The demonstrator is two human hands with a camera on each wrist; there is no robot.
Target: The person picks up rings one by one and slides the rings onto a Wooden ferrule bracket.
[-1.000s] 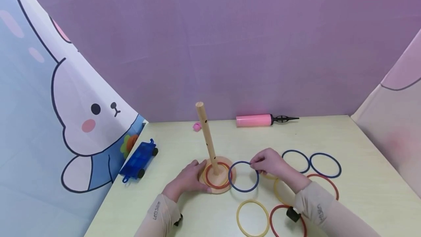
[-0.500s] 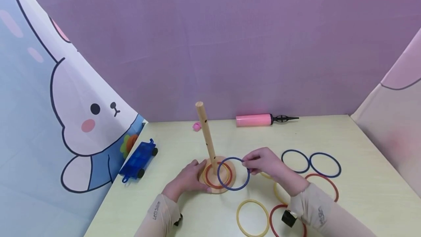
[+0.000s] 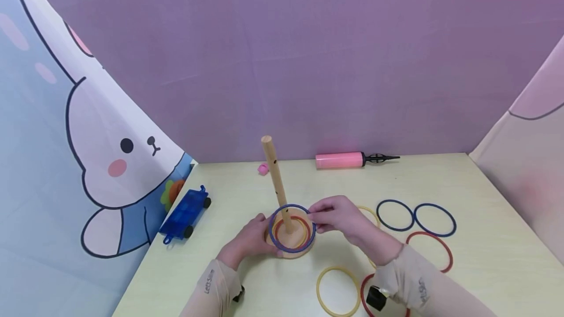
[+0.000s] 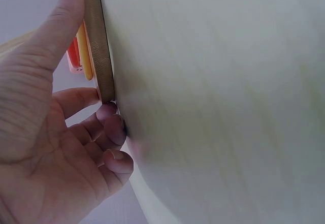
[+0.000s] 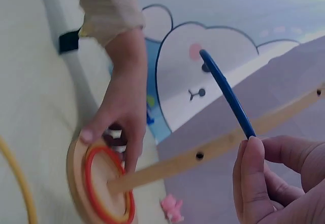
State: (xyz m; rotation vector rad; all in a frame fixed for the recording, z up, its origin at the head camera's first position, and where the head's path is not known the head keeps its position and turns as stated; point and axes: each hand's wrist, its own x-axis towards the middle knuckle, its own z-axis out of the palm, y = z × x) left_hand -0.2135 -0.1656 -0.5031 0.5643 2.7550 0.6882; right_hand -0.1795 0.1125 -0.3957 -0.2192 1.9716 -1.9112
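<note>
A wooden post [image 3: 276,180] stands upright on a round wooden base [image 4: 101,51]. Low around it, on the base, lie a red ring [image 5: 90,183] and a yellow ring. My left hand [image 3: 248,238] grips the base's rim from the left, thumb over the top edge and fingers at the side. My right hand [image 3: 338,216] pinches the right edge of a blue ring [image 5: 228,96] between thumb and fingers. In the head view this ring is tilted and overlaps the lower post and base; the right wrist view has it nearly edge-on, raised beside the post.
Two blue rings [image 3: 381,225] lie at right, with red rings [image 3: 450,253] and yellow rings [image 3: 318,290] nearer the front, partly under the right arm. A blue toy wagon [image 3: 182,215] stands at left. A pink pump [image 3: 339,160] and small pink toy [image 3: 263,169] lie along the back.
My right hand has carried the blue ring leftward and slightly up, from beside the base to over it. The left hand has kept its hold on the base.
</note>
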